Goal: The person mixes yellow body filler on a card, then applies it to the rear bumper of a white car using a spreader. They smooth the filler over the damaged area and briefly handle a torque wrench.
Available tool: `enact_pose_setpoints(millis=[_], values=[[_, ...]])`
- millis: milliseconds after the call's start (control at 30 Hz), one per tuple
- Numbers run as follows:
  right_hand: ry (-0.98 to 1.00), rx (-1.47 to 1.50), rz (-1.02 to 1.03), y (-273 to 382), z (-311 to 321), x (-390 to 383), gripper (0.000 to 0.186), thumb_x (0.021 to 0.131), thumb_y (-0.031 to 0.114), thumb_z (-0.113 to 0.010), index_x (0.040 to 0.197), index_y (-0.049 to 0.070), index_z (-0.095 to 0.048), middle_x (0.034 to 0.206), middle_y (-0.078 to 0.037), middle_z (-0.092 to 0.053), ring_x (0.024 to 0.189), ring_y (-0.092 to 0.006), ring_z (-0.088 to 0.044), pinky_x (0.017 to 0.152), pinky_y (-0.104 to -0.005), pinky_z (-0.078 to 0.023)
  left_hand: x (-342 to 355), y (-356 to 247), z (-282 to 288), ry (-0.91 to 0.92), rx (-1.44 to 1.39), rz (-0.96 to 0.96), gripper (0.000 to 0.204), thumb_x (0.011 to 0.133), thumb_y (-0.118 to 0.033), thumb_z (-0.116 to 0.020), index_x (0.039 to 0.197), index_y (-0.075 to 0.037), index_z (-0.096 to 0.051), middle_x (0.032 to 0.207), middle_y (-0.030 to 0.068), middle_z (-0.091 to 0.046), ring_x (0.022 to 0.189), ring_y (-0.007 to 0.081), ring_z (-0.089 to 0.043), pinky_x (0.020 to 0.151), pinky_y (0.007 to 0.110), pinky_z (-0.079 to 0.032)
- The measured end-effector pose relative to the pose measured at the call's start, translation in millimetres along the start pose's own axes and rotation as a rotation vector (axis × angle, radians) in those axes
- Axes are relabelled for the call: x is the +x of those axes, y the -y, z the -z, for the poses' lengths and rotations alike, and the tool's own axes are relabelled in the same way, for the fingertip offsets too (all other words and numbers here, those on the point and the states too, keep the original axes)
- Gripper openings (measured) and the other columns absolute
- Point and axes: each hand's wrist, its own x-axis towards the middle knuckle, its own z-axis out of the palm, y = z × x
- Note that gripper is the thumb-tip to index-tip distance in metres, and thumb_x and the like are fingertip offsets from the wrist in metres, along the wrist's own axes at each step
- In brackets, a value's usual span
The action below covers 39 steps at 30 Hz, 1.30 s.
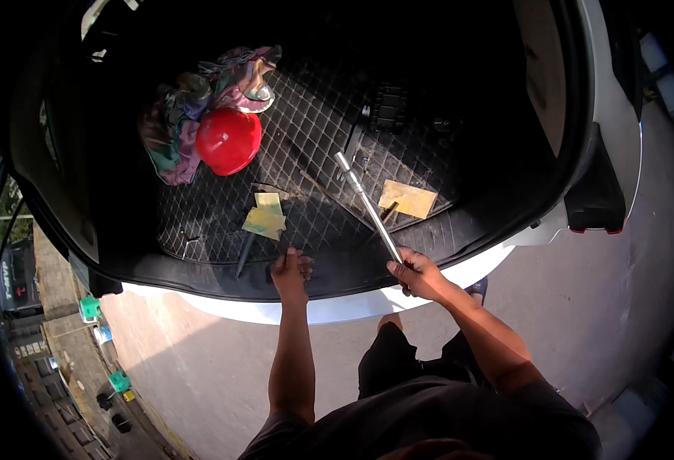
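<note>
My right hand [417, 274] is closed round the near end of a long silver metal bar [369, 203]. The bar slants up and away to the left over the car's boot floor, and its far end is a little thicker. My left hand [292, 270] hovers above the boot's front edge with fingers curled; whatever may be in them is hidden. Just beyond it lie yellowish pieces of card [264, 223] and a dark thin rod [245, 254]. Another yellowish card [407, 199] rests right of the bar.
A glossy red dome [229, 141] sits against a crumpled multicoloured cloth [176, 146] at the left of the quilted black mat [295, 153]. A black ridged object [388, 107] is farther in. The white bumper [329, 308] curves below my hands; green containers [90, 308] stand outside, left.
</note>
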Motion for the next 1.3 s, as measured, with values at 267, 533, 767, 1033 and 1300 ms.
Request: enact_pose_setpoints(millis=[267, 533, 767, 1033, 1300], values=[[0.177, 0.176, 0.042, -74, 30, -131, 0.030, 0.101, 0.027, -0.061, 0.117, 0.003, -0.057, 0.069, 0.000, -0.052, 0.054, -0.0094, -0.053, 0.050, -0.0269, -0.043, -213, 2, -140, 0.397, -0.236, -0.041, 0.038, 0.103, -0.033, -0.058, 0.113, 0.003, -0.053, 0.107, 0.0188, -0.066, 0.099, 0.0307, -0.068, 0.087, 0.044, -0.057], [0.593, 0.083, 0.468, 15, 153, -233, 0.038, 0.102, 0.033, -0.058, 0.128, 0.005, -0.056, 0.076, -0.002, -0.055, 0.063, -0.0120, -0.051, 0.058, -0.0286, -0.044, -381, -83, -248, 0.535, -0.662, -0.378, 0.023, 0.104, -0.023, -0.053, 0.114, -0.002, -0.053, 0.093, 0.0130, -0.062, 0.081, 0.0259, -0.062, 0.077, 0.042, -0.051], [0.819, 0.442, 0.765, 88, 185, -334, 0.032, 0.103, 0.026, -0.057, 0.120, -0.002, -0.052, 0.079, -0.005, -0.054, 0.060, -0.0147, -0.052, 0.053, -0.0284, -0.041, -553, -225, -313, 0.757, -0.569, -0.766, 0.033, 0.105, -0.034, -0.051, 0.117, -0.004, -0.055, 0.082, 0.0083, -0.056, 0.068, 0.0195, -0.051, 0.062, 0.033, -0.042], [0.882, 0.612, 1.066, 248, 135, -428, 0.045, 0.096, 0.036, -0.068, 0.128, 0.008, -0.050, 0.086, -0.002, -0.053, 0.066, -0.0131, -0.051, 0.051, -0.0239, -0.040, -674, -361, -306, 0.839, -0.483, -1.157, 0.037, 0.104, -0.031, -0.055, 0.118, 0.004, -0.056, 0.087, 0.0094, -0.063, 0.062, 0.0129, -0.057, 0.055, 0.026, -0.046], [0.866, 0.628, 1.156, 297, 121, -449, 0.036, 0.103, 0.039, -0.055, 0.134, 0.019, -0.051, 0.079, -0.002, -0.052, 0.056, -0.0103, -0.042, 0.045, -0.0218, -0.032, -697, -403, -304, 0.774, -0.443, -1.343, 0.030, 0.101, -0.030, -0.061, 0.111, -0.001, -0.059, 0.083, 0.0069, -0.064, 0.061, 0.0140, -0.058, 0.052, 0.028, -0.045]])
